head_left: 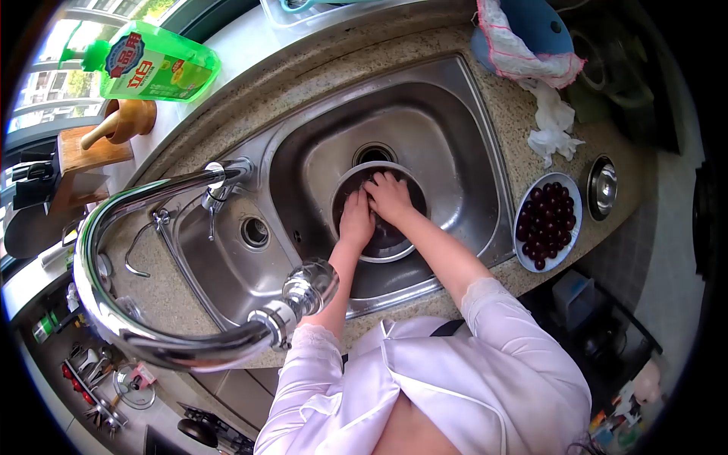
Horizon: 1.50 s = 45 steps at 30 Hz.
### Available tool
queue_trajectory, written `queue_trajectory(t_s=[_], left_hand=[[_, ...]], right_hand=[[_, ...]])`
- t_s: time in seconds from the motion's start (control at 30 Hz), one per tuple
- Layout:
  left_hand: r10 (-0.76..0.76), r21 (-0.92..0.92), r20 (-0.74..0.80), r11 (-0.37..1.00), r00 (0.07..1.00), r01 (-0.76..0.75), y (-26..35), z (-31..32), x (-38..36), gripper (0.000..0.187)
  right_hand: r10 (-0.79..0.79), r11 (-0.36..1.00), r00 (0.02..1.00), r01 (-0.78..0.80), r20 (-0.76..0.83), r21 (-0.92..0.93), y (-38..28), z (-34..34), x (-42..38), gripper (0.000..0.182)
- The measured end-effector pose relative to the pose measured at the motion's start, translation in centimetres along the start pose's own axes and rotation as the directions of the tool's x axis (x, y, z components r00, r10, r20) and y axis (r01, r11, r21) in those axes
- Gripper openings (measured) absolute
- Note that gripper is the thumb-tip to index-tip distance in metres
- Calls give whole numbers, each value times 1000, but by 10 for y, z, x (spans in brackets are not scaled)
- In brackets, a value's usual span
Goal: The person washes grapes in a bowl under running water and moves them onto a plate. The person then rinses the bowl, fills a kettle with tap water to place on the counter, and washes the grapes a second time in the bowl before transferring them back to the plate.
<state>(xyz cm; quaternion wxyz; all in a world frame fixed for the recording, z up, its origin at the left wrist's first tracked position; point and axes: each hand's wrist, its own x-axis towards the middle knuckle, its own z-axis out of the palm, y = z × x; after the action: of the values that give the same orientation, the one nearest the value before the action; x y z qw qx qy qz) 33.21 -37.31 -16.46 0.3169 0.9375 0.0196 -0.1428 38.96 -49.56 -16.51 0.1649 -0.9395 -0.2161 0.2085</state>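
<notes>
A round bowl with a pale rim [419, 244] stands in the larger basin of the steel sink [462, 152], its inside dark. Both my hands are down in it, close together. My left hand [356, 218] is at the bowl's left side, fingers bent and pressed together, their tips partly hidden. My right hand [390, 197] lies just to its right, fingers curled toward the left hand. Whatever is between the fingers cannot be made out. On the counter to the right, an oval white dish [520, 236] holds many dark red cherries [547, 216].
A chrome faucet [95, 265] arches over the left side, its spout near my left forearm. A metal bowl [603, 188], crumpled tissue [553, 125] and lined blue bin [537, 30] are at right. Green detergent bottle [163, 64], wooden mortar [136, 121] and knife block [83, 155] stand upper left.
</notes>
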Motion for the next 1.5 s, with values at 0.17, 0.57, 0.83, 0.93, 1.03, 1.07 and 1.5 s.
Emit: queue_trajectory(t_s=[0.17, 0.57, 0.83, 0.93, 1.03, 1.07, 1.5], left_hand=[[-51, 169, -15, 984, 999, 53, 19, 15, -15, 51], [-604, -916, 392, -331, 694, 228, 13, 40, -19, 28], [-265, -596, 647, -761, 715, 257, 17, 24, -31, 33], [-310, -623, 710, -695, 633, 359, 29, 6, -37, 35], [-363, -772, 634, -341, 683, 536, 32, -3, -41, 42], [-473, -805, 560, -116, 680, 582, 39, -11, -40, 45], [-633, -558, 135, 587, 762, 587, 16, 40, -18, 51]], right_hand=[[85, 996, 996, -85, 13, -34, -1, 8, -30, 33], [484, 632, 869, -271, -98, 726, -32, 43, -46, 21], [86, 907, 949, 52, -304, 418, -27, 16, -38, 22], [3, 957, 951, 87, -310, 276, 6, 8, -25, 28], [-60, 974, 944, 126, -325, 187, 22, -2, -21, 42], [-43, 958, 957, 120, -287, 259, 24, -2, -20, 44], [285, 918, 958, -258, -47, 301, 5, 11, -36, 36]])
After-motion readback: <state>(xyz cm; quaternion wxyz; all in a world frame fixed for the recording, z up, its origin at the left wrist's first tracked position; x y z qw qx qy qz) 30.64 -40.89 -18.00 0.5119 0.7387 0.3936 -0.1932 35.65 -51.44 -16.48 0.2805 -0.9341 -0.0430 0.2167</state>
